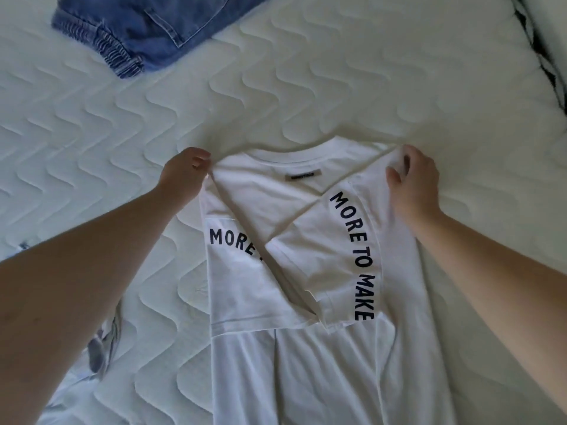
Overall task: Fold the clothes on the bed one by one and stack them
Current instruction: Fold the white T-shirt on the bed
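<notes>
A white T-shirt [306,348] with black lettering lies in front of me on the quilted white mattress [276,102], collar away from me. Both sleeves are folded inward and cross over its middle. My left hand [184,173] pinches the shirt's left shoulder corner. My right hand [414,182] grips the right shoulder, fabric bunched between thumb and fingers. The shirt's lower end runs out of view at the bottom.
Folded blue jeans [144,29] lie at the far left of the bed. A pale blue-and-white garment [98,348] shows under my left forearm at the near left. The mattress edge and a dark gap [543,65] are at the far right.
</notes>
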`<action>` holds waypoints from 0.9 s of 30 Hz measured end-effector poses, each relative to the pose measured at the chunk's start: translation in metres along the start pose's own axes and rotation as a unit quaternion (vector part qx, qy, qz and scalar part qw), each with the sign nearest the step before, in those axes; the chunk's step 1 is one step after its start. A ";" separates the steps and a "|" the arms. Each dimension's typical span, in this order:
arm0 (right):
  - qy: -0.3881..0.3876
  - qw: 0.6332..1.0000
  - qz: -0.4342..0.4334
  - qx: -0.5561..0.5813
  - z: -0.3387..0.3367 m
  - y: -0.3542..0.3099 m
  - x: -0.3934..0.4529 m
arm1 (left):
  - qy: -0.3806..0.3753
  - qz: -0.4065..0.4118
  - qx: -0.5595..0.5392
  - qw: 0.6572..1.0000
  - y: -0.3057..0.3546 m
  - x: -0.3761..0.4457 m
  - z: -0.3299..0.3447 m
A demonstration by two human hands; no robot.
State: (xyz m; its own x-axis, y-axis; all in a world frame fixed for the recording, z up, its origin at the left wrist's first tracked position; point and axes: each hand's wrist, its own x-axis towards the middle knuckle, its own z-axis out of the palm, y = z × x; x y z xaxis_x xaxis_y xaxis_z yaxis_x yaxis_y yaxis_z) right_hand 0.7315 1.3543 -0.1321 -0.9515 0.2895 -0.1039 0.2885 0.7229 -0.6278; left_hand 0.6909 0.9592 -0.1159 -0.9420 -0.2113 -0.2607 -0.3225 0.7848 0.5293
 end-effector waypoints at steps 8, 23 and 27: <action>-0.002 0.987 0.133 0.092 -0.004 -0.004 0.028 | -0.092 0.042 0.070 0.992 0.043 0.035 0.015; 0.023 0.990 0.128 0.050 -0.002 0.005 0.040 | 0.009 0.122 0.133 0.984 0.038 0.020 0.030; 0.034 0.994 0.102 0.031 -0.002 0.005 0.039 | -0.070 0.062 0.107 0.990 0.032 0.028 0.018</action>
State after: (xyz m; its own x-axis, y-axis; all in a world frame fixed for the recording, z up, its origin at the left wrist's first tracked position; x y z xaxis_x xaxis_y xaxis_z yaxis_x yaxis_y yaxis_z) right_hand 0.6955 1.3703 -0.1377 -0.8636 0.4694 -0.1841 0.4665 0.6052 -0.6451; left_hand 0.6558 0.9889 -0.1205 -0.9461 -0.0354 -0.3220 -0.1648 0.9084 0.3842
